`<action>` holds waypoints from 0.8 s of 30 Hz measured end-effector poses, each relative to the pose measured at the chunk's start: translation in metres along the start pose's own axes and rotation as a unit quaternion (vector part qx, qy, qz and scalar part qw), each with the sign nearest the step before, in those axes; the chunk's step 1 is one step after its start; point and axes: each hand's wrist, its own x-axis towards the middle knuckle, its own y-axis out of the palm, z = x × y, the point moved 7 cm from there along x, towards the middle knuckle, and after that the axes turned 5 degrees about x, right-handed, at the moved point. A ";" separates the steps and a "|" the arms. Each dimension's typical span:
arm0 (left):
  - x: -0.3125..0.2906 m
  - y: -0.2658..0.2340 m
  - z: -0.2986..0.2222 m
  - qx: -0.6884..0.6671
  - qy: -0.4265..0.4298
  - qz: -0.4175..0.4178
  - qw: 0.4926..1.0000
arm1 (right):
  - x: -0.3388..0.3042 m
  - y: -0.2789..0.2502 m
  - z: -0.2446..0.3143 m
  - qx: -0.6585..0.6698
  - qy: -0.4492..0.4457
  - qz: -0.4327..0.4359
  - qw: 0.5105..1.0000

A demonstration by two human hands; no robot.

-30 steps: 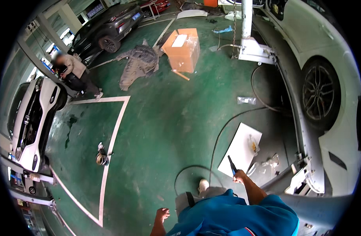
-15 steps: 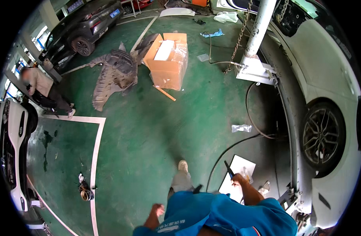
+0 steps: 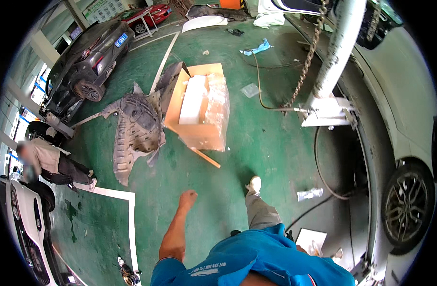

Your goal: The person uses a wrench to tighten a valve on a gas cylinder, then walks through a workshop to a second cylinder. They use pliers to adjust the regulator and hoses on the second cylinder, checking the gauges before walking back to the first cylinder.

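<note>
Green floor point(image 3: 271, 150) bears an open carton point(image 3: 199, 131) holding a white block point(image 3: 193, 100); left hand point(image 3: 188, 196) curled inward, right hand hidden.

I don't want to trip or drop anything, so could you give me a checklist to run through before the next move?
1. Left hand free: ok; nothing shows in it.
2. Right hand free: cannot tell; it is hidden from view.
3. Cardboard box open at the top: ok; a white block shows inside.
4. Floor by the box free of loose things: not ok; a tan strip lies at its near side and a dark, ribbed panel to its left.
5. Visible shoe off the dark hose: ok; the hose lies to its right, apart.
6. Other person away from the box: ok; they are farther left.
</note>
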 end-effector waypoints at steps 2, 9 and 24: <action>0.047 0.029 -0.008 0.012 0.021 0.083 0.996 | 0.089 -0.072 0.010 0.130 0.149 -0.055 0.979; 0.100 0.085 0.008 -0.281 -0.353 0.215 0.866 | 0.384 -0.340 0.161 0.132 0.189 -0.170 0.958; 0.612 0.144 -0.093 -0.255 -0.342 0.190 0.884 | 0.779 -0.595 0.330 0.265 0.323 -0.041 0.908</action>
